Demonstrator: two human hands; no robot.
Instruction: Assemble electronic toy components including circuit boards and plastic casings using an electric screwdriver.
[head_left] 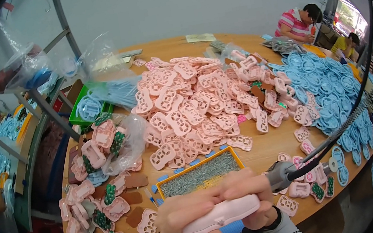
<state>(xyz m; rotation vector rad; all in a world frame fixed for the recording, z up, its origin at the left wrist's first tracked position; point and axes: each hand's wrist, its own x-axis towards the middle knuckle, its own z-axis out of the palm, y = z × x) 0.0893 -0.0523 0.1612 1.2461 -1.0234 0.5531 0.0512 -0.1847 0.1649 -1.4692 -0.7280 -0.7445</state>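
pink plastic shell (220,216) sits low centre of view, held edge-on w/ both hands, just above the table's near edge. left hand (182,218) grips its left end, fingers curled tight round it, thumb under. right hand (251,196) clamps the right end, fingers folded over the top; a grey powered screwdriver (279,175) pokes out from behind that hand, black cable (342,127) arcing up to the right. can't tell if the hand holds the tool too.

just behind the hands: orange tray (201,174) full of small grey screws. behind that, big heap of pink paw-pattern shells (198,95) across mid table. to the right, heap of blue round shells (327,90). left side: clear bag (118,143) w/ pink shells and green circuit boards, more of these loose near the table's left edge, plus a green crate (81,114) w/ blue parts. round wooden table (268,147) under all. far right, two other people (300,22) seated at work.
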